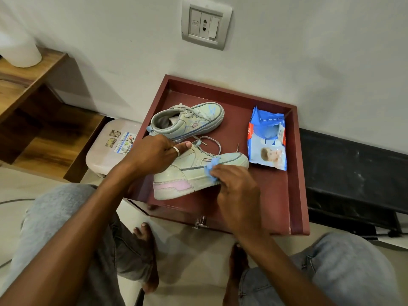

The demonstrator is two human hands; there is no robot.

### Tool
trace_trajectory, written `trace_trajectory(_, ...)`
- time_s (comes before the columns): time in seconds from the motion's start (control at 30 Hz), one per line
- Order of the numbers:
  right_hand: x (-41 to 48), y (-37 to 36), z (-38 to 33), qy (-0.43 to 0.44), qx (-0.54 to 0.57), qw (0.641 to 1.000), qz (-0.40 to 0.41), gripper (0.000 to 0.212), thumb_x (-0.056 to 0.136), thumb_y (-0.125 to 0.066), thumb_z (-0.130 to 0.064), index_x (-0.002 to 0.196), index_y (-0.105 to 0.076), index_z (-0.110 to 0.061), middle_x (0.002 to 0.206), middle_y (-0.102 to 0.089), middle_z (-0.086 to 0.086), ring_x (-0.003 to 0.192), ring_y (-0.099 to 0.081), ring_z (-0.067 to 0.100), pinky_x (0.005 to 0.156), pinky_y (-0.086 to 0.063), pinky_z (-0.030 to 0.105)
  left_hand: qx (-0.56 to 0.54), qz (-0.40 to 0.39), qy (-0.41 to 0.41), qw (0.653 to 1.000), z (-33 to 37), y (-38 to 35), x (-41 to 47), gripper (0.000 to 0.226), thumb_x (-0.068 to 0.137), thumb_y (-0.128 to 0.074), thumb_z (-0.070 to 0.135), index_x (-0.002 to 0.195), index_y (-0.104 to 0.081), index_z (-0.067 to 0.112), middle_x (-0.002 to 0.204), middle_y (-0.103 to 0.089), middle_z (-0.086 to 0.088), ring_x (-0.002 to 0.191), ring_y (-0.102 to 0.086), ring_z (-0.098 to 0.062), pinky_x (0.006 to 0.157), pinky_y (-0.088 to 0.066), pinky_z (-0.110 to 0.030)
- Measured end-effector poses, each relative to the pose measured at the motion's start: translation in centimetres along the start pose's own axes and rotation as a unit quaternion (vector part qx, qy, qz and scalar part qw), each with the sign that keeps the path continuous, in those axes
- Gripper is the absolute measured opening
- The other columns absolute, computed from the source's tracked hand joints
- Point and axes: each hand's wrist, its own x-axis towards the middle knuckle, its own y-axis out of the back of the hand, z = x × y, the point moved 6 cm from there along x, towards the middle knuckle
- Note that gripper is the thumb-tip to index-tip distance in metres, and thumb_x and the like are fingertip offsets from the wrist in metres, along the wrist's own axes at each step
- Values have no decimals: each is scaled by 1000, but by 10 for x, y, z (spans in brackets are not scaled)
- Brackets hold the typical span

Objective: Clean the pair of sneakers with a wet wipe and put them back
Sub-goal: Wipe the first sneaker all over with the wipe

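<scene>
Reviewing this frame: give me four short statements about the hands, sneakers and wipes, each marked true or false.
1. The right hand holds a blue wipe against the side of the near sneaker. True.
2. The left hand rests idle on a knee. False: it grips the near sneaker at its top.
3. The far sneaker sits on the red tray behind the near one. True.
4. The wipes pack lies on the floor. False: it lies on the tray, to the right of the sneakers.
</scene>
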Motion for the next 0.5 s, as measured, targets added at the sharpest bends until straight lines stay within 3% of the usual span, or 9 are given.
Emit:
trace_trajectory(0.13, -20, -28, -50, 98, 29, 992, -76, 32, 93, -45, -7, 105, -74, -2, 104, -72, 10, 99, -65, 23, 92, -52, 30, -4, 0, 18, 1000, -1, 0, 2, 85, 90, -43, 73, 78, -63, -9, 65, -57, -24, 55, -45, -23, 55, -35, -35)
trace_trajectory(0.23, -27, -42, -72, 172, 33, 976, -129, 43, 104, -31, -13, 109, -72, -1, 108, -71, 11, 106, -61, 22, 95, -50, 28, -28, -12, 8, 999, 1, 0, 2, 88, 84, -41, 77, 78, -63, -8, 69, -58, -26, 57, -43, -24, 56, -35, -35)
trace_trajectory(0.33, -30, -43, -79, 238, -1, 957, -165, 32, 99, -42, -6, 109, -71, -2, 112, -69, 11, 108, -59, 23, 94, -50, 31, -41, -19, -1, 999, 3, 1, 0, 92, 80, -41, 79, 78, -62, -10, 65, -55, -24, 56, -43, -26, 55, -34, -34)
trace_trajectory(0.4, -22, -32, -64, 227, -2, 964, -142, 29, 95, -45, -3, 107, -72, -2, 111, -70, 10, 105, -61, 25, 93, -51, 33, -46, -17, 1, 999, 3, 2, 0, 93, 80, -41, 81, 77, -62, -9, 71, -62, -27, 56, -46, -25, 55, -36, -35)
trace_trajectory(0.5, 1, -7, -17, 110, 27, 993, -37, 33, 81, -49, 4, 100, -75, -4, 102, -73, 8, 95, -66, 24, 88, -53, 37, -33, -3, 8, 999, 7, 7, -1, 88, 81, -44, 77, 66, -58, -8, 58, -55, -19, 51, -46, -22, 53, -35, -32)
